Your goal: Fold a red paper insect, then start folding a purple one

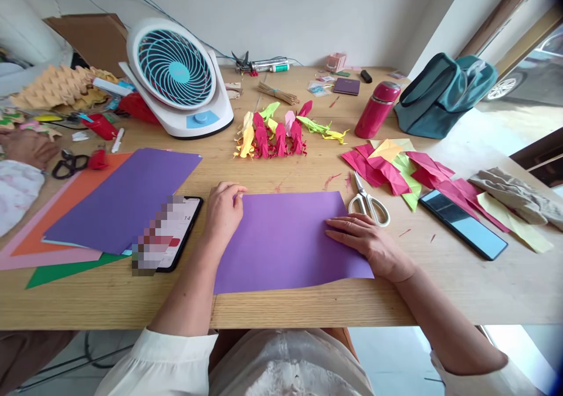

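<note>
A purple sheet of paper (285, 240) lies flat on the wooden table (308, 308) in front of me. My left hand (223, 213) rests at the sheet's upper left corner, fingers curled and pinching that corner. My right hand (369, 244) lies flat on the sheet's right edge, fingers stretched out and pointing left. White-handled scissors (368, 203) lie just beyond my right hand.
A phone (169, 239) lies left of the sheet, beside a stack of coloured sheets (109, 205). Folded paper figures (281, 131), a fan (178, 76), a red bottle (377, 110), a teal bag (444, 94), paper scraps (396, 170) and a second phone (464, 223) stand around. Another person's hand (26, 146) is at far left.
</note>
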Action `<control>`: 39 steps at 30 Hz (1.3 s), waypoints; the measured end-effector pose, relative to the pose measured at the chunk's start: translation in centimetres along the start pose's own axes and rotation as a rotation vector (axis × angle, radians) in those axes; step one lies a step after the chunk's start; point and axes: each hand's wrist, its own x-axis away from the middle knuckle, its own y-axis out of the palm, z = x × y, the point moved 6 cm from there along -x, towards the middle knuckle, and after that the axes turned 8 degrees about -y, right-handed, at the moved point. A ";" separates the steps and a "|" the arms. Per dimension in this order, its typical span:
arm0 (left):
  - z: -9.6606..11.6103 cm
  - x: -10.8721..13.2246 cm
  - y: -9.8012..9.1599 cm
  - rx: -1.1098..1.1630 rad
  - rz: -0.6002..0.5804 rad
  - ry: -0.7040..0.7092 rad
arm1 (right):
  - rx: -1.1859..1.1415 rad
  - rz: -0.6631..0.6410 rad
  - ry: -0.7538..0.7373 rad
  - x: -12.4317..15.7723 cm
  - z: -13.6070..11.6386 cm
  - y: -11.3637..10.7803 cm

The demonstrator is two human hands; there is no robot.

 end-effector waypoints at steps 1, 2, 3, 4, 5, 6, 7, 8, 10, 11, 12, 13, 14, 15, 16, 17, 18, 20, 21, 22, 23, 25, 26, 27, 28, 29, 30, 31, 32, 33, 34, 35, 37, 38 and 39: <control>0.7 0.3 -0.4 -0.008 0.019 0.036 | 0.007 0.008 0.010 0.0 0.1 0.0; 1.5 0.8 -0.9 -0.011 0.030 0.076 | 0.018 0.018 0.022 0.0 0.1 -0.1; 2.4 1.4 -1.1 -0.013 0.011 0.124 | 0.031 0.031 0.035 -0.1 0.2 -0.2; 3.5 2.1 -1.1 -0.016 -0.037 0.186 | 0.044 0.042 0.047 -0.2 0.1 -0.3; 4.6 3.0 -1.1 -0.022 -0.089 0.251 | 0.055 0.052 0.059 -0.3 0.1 -0.4; 5.7 3.9 -1.0 -0.006 -0.130 0.319 | 0.061 0.062 0.073 -0.5 0.1 -0.5; 6.9 4.9 -0.7 0.027 -0.187 0.398 | 0.065 0.071 0.092 -0.6 0.1 -0.6; 7.9 6.0 -0.4 0.070 -0.251 0.483 | 0.069 0.083 0.115 -0.8 0.1 -0.7; 9.5 8.2 0.8 0.095 -0.414 0.627 | 0.077 0.116 0.160 -1.1 0.1 -1.0; 10.0 9.0 1.3 0.093 -0.457 0.666 | 0.082 0.135 0.176 -1.2 0.0 -1.1; 10.3 9.6 1.7 0.078 -0.464 0.678 | 0.088 0.154 0.181 -1.3 -0.1 -1.3; 10.5 9.9 1.9 0.060 -0.441 0.673 | 0.094 0.176 0.174 -1.4 -0.4 -1.4; 10.5 10.1 2.1 0.044 -0.408 0.665 | 0.101 0.205 0.159 -1.4 -0.7 -1.6; 10.5 10.2 2.1 0.040 -0.369 0.650 | 0.108 0.238 0.140 -1.4 -1.0 -1.8; 10.5 10.1 1.9 0.053 -0.335 0.632 | 0.113 0.273 0.122 -1.3 -1.3 -2.0; 10.4 9.9 1.6 0.078 -0.305 0.609 | 0.117 0.306 0.106 -1.2 -1.5 -2.2; 10.2 9.7 1.3 0.111 -0.284 0.584 | 0.117 0.332 0.097 -1.0 -1.7 -2.3; 9.6 9.0 0.5 0.174 -0.261 0.546 | 0.120 0.362 0.105 -0.7 -1.7 -2.5; 9.3 8.7 0.1 0.194 -0.258 0.539 | 0.128 0.375 0.118 -0.5 -1.5 -2.7; 8.9 8.4 -0.3 0.212 -0.255 0.542 | 0.140 0.389 0.137 -0.3 -1.2 -2.9; 8.6 8.1 -0.7 0.232 -0.246 0.549 | 0.151 0.411 0.163 0.0 -0.9 -3.2; 7.9 7.7 -1.6 0.305 -0.201 0.568 | 0.128 0.469 0.232 0.7 0.1 -3.7; 7.6 7.6 -2.1 0.368 -0.171 0.589 | 0.078 0.508 0.274 1.1 0.7 -3.9; 7.3 7.6 -2.6 0.419 -0.145 0.610 | 0.004 0.548 0.315 1.6 1.2 -3.9; 7.0 7.6 -2.9 0.453 -0.118 0.629 | -0.090 0.583 0.357 2.0 1.8 -3.8; 6.8 7.6 -3.1 0.468 -0.103 0.641 | -0.182 0.620 0.392 2.4 2.3 -3.6; 6.6 7.6 -3.1 0.471 -0.097 0.641 | -0.263 0.621 0.413 2.6 2.7 -3.2; 6.4 7.6 -3.0 0.475 -0.106 0.632 | -0.314 0.595 0.421 2.6 2.9 -2.8; 6.3 7.5 -2.8 0.488 -0.132 0.618 | -0.338 0.546 0.412 2.4 3.0 -2.3; 6.1 7.5 -2.5 0.512 -0.169 0.599 | -0.343 0.477 0.397 2.1 2.9 -1.9; 6.0 7.4 -2.2 0.545 -0.207 0.582 | -0.335 0.409 0.377 1.7 2.8 -1.5; 5.9 7.4 -1.9 0.582 -0.246 0.564 | -0.323 0.346 0.354 1.3 2.6 -1.2; 5.8 7.5 -1.4 0.654 -0.309 0.529 | -0.294 0.264 0.321 0.7 2.3 -0.9; 5.7 7.5 -1.2 0.687 -0.335 0.513 | -0.276 0.243 0.312 0.5 2.2 -0.9; 5.6 7.6 -1.0 0.716 -0.361 0.499 | -0.254 0.231 0.299 0.4 2.1 -0.9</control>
